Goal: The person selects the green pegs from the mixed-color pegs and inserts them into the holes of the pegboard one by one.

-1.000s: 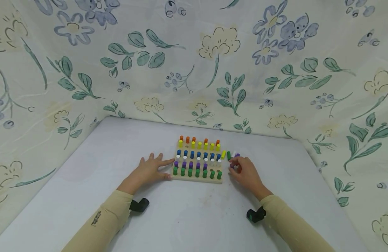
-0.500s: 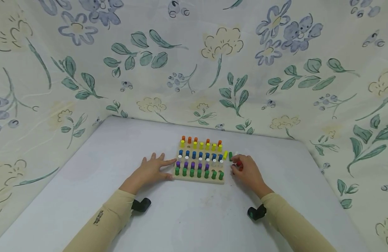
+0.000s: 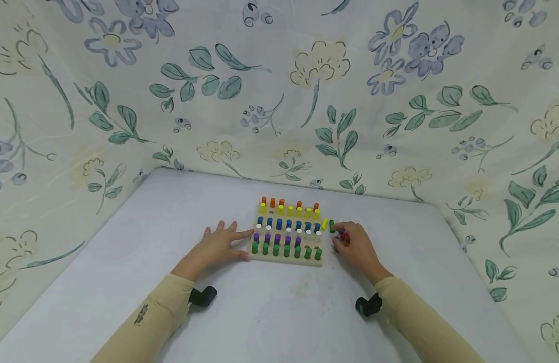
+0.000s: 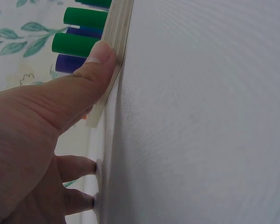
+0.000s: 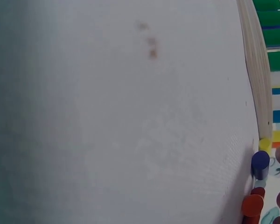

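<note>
A light wooden pegboard lies on the table, with rows of orange, yellow, blue, white, purple and green pegs upright in it. My left hand rests spread at its left edge; the thumb touches the board's side beside the green pegs. Right of the board, my right hand hovers low over loose pegs, its fingers relaxed and bent downward. A red peg shows under those fingers. In the right wrist view, a purple peg and a red peg lie just below the separated fingertips.
A loose yellow peg and a loose green peg lie beside the board's right edge. Some board holes hold no peg. The white table ends at a floral cloth backdrop.
The right hand stays beside the board with small finger movements among the loose pegs, and a red peg has come into sight under it. The left hand keeps its place; the head view has shifted slightly.
</note>
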